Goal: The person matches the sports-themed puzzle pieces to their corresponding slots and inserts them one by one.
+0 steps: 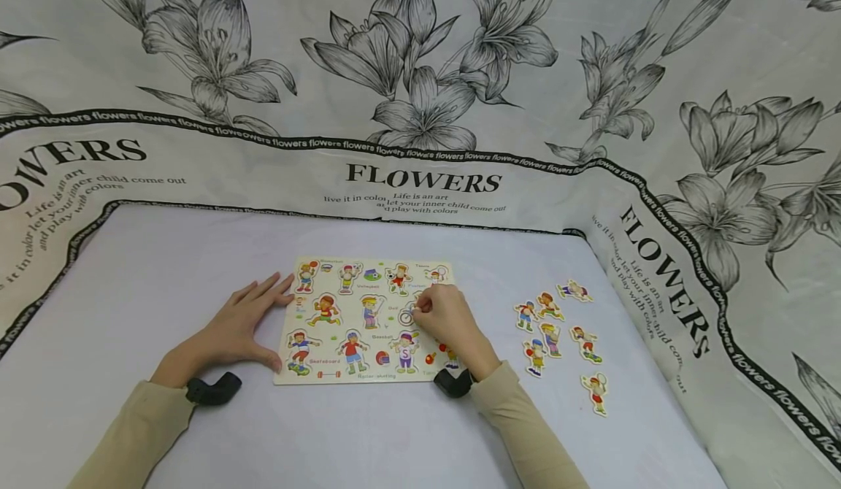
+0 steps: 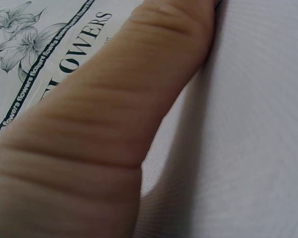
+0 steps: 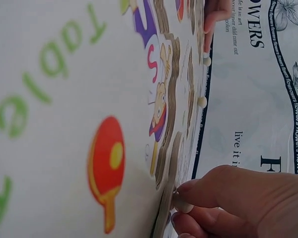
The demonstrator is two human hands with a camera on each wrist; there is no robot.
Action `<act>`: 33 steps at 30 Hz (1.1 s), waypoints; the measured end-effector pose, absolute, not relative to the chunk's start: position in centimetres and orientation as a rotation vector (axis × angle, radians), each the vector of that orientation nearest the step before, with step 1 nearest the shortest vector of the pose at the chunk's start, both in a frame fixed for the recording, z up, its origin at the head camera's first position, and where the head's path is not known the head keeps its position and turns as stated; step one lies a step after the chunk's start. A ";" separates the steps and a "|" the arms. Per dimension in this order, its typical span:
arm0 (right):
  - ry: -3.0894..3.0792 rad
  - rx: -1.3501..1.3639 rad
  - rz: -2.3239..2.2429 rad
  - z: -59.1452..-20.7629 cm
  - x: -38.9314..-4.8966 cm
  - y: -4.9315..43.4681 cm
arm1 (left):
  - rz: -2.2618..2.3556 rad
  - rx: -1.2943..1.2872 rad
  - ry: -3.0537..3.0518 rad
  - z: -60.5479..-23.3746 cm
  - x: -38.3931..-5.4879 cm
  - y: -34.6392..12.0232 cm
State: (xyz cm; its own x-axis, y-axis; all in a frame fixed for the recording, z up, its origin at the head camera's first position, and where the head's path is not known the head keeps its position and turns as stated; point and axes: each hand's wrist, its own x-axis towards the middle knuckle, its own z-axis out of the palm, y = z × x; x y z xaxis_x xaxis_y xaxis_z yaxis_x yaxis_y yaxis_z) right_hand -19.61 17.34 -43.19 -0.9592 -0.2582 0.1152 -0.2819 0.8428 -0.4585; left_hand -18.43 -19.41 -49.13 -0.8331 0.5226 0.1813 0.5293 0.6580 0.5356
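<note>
A pale puzzle board (image 1: 351,310) with sports figures lies on the white cloth. My left hand (image 1: 246,321) rests at its left side, fingers spread and thumb by the lower left corner. Over the board's right part, my right hand (image 1: 453,317) pinches a small pale knob (image 3: 183,204) between thumb and fingertips, close to the board surface. A bicycle picture (image 1: 406,317) shows beside those fingertips; the rest of it is hidden by the hand. Only a finger (image 2: 104,109) of the left hand and cloth fill most of the left wrist view.
Several loose figure pieces lie right of the board, among them a lying figure (image 1: 575,291), a skateboarder (image 1: 587,344) and a racket player (image 1: 596,393). A flower-printed cloth border (image 1: 420,190) rises behind the table surface.
</note>
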 end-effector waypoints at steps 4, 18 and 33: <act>-2.967 0.443 0.733 -43.1 -19.6 17.3 | -0.931 -0.906 -2.847 -49.1 -18.4 -19.4; -2.988 0.430 0.729 -43.3 -20.0 17.1 | -0.938 -0.913 -2.833 -49.2 -18.4 -19.4; -3.016 0.446 0.751 -43.3 -20.0 17.1 | -0.958 -0.895 -2.851 -49.0 -18.3 -19.3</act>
State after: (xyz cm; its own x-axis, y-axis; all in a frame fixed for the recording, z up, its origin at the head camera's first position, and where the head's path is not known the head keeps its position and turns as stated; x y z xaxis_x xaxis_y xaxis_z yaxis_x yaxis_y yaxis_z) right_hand -20.01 17.12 -43.25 -0.9596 -0.2724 0.0698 -0.2734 0.8452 -0.4593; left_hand -18.32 -19.32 -49.02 -0.8373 0.5170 0.1778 0.5194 0.6507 0.5539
